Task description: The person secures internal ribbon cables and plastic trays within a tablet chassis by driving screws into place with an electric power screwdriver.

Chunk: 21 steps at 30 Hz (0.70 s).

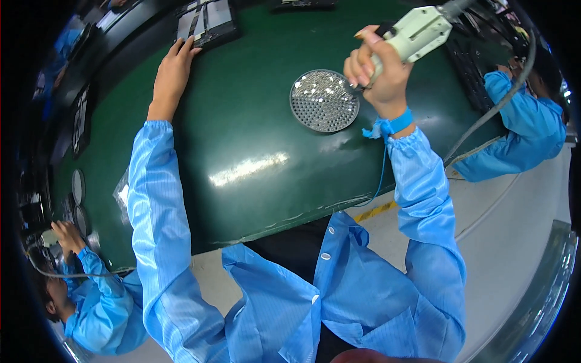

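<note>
At the far left of the bench, my left hand (174, 69) has its fingertips and thumb on the near edge of a flat black electronic device (213, 23). Silver panels and dark strips show on the device, whose far part is cut off by the picture's edge. My right hand (381, 69) is closed round a pale green electric screwdriver (417, 35), raised over the bench. Its tip end points down beside a round dish of small metal screws (325, 101). A blue wrist strap (396, 124) circles my right wrist.
The green bench top (254, 133) curves toward me. A grey cable (505, 100) runs down on the right. Co-workers in blue sit at the right (526, 133) and lower left (106, 308). Round dishes (78, 186) and a clear plastic bag (122, 192) lie at the left.
</note>
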Motion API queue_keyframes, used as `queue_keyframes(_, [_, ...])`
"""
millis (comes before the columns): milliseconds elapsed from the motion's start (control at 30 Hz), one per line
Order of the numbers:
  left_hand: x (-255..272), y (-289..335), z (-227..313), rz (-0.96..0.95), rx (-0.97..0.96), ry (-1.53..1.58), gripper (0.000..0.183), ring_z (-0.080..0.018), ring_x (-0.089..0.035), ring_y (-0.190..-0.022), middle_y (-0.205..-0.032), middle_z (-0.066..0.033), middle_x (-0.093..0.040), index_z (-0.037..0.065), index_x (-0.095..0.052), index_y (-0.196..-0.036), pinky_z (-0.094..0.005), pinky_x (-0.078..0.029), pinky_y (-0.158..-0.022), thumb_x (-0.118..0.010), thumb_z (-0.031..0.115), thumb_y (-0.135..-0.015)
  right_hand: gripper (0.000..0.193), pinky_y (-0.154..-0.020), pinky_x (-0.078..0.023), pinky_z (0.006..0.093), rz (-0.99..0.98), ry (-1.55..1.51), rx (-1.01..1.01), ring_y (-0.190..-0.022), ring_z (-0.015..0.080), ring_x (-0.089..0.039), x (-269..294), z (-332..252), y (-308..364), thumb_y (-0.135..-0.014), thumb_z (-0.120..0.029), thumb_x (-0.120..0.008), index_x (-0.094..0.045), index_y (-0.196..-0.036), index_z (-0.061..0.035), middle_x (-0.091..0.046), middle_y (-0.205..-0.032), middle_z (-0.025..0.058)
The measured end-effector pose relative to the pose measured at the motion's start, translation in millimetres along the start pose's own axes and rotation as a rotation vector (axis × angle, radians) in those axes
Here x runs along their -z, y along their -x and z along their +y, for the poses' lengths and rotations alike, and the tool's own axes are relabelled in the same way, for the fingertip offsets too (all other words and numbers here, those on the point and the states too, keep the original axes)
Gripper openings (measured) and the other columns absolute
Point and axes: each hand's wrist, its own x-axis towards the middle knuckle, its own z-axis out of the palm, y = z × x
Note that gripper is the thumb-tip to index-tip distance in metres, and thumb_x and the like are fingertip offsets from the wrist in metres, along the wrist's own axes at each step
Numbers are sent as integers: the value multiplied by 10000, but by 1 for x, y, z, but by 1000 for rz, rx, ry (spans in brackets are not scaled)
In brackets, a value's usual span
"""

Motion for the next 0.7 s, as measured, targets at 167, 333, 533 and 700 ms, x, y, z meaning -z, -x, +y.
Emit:
queue_keyframes(167, [-19,13,-14,129,182,48,369,-470,-488,-1266,-1413,-224,-502,130,-636,-1282,-491,-452,-1015,-557,339,-988,92,-385,-387,277,-167,-81,-106,-402,99,-463,-22,12,17,-900,-49,-628,-609,-923,39,-509,-542,32])
queue_keyframes(333, [31,36,58,200,-18,137,261,-359,-575,-1141,-1274,-168,-583,97,-687,-1173,-439,-445,-991,-645,202,-938,107,-386,-383,263,-265,-63,-169,-403,91,-464,-30,16,24,-889,-40,-644,-610,-953,39,-535,-572,35])
queue_keyframes(533, [65,77,95,153,-42,210,95,-271,-624,-944,-1046,-91,-661,36,-716,-891,-366,-478,-825,-708,120,-846,107,-389,-373,268,-267,-59,-160,-397,94,-437,-27,24,24,-902,-69,-631,-602,-951,22,-477,-531,20])
queue_keyframes(700, [62,79,92,168,-77,274,98,-240,-623,-852,-999,-74,-662,16,-708,-854,-350,-468,-753,-712,114,-850,120,-385,-374,280,-292,-55,-140,-390,100,-426,-29,27,25,-909,-85,-610,-595,-943,30,-447,-519,14])
